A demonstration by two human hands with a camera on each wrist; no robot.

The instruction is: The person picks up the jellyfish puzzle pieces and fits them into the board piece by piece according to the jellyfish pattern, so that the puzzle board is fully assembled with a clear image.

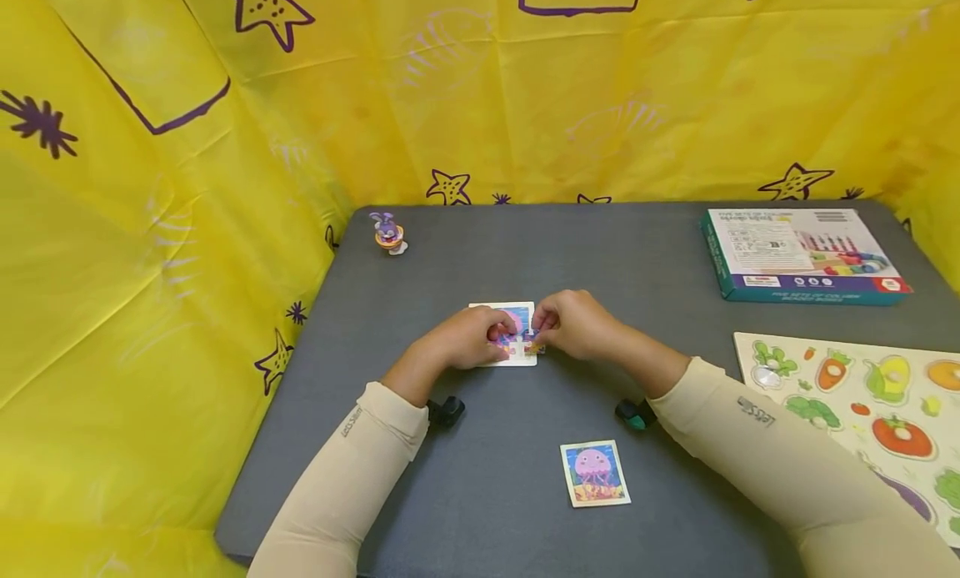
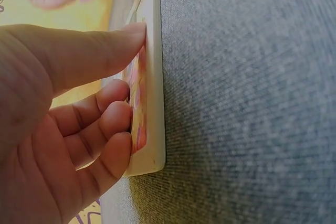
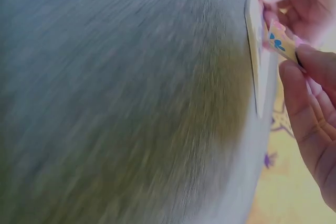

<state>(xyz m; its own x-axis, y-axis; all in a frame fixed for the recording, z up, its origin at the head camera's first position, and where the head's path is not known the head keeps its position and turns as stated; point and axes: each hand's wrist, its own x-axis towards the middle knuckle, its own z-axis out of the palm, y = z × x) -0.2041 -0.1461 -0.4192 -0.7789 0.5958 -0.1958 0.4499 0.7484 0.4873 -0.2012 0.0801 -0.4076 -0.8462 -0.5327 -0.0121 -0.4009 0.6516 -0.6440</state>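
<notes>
A small white-framed jigsaw puzzle (image 1: pixel 523 359) with a pink jellyfish picture lies flat in the middle of the table. On its left part rests my left hand (image 1: pixel 472 338); in the left wrist view the thumb (image 2: pixel 100 51) and bent fingertips touch its face. My right hand (image 1: pixel 576 324), at the puzzle's right side, pinches a puzzle piece (image 3: pixel 282 40) between thumb and finger. That piece is tilted, just above the frame. Part of the picture is hidden under the left hand. Nearer me lies a jellyfish picture card (image 1: pixel 596 474).
A purple rabbit figurine (image 1: pixel 388 233) stands at the back left. On the right are a teal-edged game box (image 1: pixel 806 257) and a wooden vegetable puzzle board (image 1: pixel 847 411). Yellow printed cloth (image 1: pixel 525 111) hangs behind and to the left of the grey table (image 1: pixel 480 511).
</notes>
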